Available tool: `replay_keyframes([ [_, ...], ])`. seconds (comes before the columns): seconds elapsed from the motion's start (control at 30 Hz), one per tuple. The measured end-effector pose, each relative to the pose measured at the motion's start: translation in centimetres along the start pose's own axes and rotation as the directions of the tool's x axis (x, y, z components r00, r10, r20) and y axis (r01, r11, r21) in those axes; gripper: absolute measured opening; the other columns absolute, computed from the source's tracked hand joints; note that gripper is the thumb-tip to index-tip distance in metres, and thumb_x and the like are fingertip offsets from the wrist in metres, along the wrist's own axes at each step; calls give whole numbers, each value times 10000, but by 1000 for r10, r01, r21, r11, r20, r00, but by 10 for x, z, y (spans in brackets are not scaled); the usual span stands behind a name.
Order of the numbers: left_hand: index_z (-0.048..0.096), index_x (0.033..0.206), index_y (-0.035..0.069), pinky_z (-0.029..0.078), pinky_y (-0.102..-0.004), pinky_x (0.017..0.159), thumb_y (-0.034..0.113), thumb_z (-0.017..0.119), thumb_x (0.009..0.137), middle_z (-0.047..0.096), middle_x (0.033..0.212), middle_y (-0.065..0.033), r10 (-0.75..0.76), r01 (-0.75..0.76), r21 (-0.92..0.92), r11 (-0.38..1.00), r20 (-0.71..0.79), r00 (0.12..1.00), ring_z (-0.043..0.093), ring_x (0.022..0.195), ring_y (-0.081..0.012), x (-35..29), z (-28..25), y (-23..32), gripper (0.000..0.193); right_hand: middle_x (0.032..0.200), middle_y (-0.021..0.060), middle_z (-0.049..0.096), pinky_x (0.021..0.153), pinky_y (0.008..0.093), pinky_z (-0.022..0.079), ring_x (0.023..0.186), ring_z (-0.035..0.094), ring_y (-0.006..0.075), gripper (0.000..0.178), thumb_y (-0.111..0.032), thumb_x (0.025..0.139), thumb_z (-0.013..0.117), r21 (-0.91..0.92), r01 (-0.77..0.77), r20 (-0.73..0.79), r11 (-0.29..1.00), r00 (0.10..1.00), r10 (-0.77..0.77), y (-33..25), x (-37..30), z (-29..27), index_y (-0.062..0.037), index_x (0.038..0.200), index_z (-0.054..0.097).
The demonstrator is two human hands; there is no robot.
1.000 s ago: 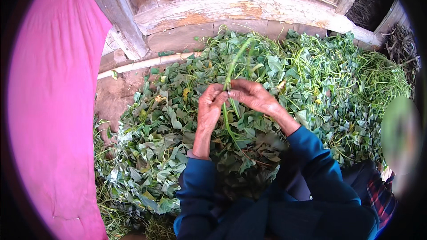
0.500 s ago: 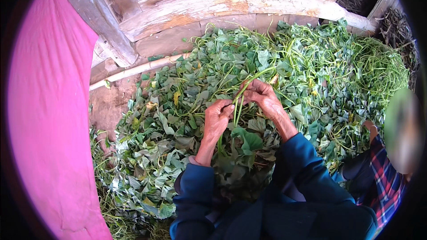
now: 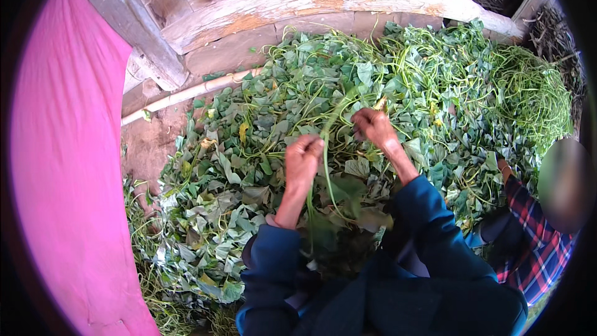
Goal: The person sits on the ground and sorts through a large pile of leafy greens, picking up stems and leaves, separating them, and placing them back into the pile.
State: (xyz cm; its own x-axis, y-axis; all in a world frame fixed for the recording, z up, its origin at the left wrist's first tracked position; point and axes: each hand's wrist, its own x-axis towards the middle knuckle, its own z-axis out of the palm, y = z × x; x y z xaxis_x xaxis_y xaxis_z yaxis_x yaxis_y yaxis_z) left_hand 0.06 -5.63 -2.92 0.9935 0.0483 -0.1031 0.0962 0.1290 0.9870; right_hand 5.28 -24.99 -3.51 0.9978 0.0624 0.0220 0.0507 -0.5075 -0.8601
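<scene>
Over the middle of the leafy pile [image 3: 205, 211], I hold a long green stem [image 3: 341, 109] in my left hand [image 3: 303, 160], pinched between thumb and curled fingers. The stem rises from that grip and slants away to the far right, its far end blurred. From the same grip, 1 thin stalk [image 3: 328, 177] hangs toward me, curving right at its near end, where a blurred leaf [image 3: 349, 191] sits.

My right hand [image 3: 375, 130] is just to the right of the stem and a little farther from me than my left, its fingers bent inward; I cannot tell whether they pinch anything. So the stem's long axis runs between my 2 hands, touching my left and seeming just apart from my right.

At the far right lies a tangle of bare stems [image 3: 536, 90]. Nearer on that side, a co-worker's hand [image 3: 504, 166] reaches into the leaves from a plaid sleeve [image 3: 521, 196]. To my left hangs a pink cloth [image 3: 74, 162], and a pale pole [image 3: 193, 93] lies at the far left.
</scene>
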Motion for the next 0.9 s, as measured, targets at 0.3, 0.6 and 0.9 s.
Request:
replay_keyframes([
  [0.3,606,879,-42,476,-249,502,31,606,782,602,728,-68,-23,27,-118,993,28,999,561,555,-127,3,-7,12,121,644,-23,511,427,204,263,499,364,40,258,-223,823,611,494,-222,330,841,942,54,-57,-28,28,-14,964,559],
  [0.6,601,906,-58,488,-260,544,-8,606,753,609,759,-91,-184,186,1,983,163,969,577,604,-144,0,-13,14,161,747,111,589,616,388,460,709,586,308,115,-122,739,579,-584,398,267,707,917,-295,-29,-17,16,-46,820,608],
  [0.9,603,928,18,460,-289,604,121,659,752,640,838,-75,-243,265,-410,873,105,964,602,752,-149,16,-32,14,211,729,11,568,690,240,399,715,495,86,250,-229,916,453,272,25,286,962,952,-106,-33,-19,3,-18,843,566],
])
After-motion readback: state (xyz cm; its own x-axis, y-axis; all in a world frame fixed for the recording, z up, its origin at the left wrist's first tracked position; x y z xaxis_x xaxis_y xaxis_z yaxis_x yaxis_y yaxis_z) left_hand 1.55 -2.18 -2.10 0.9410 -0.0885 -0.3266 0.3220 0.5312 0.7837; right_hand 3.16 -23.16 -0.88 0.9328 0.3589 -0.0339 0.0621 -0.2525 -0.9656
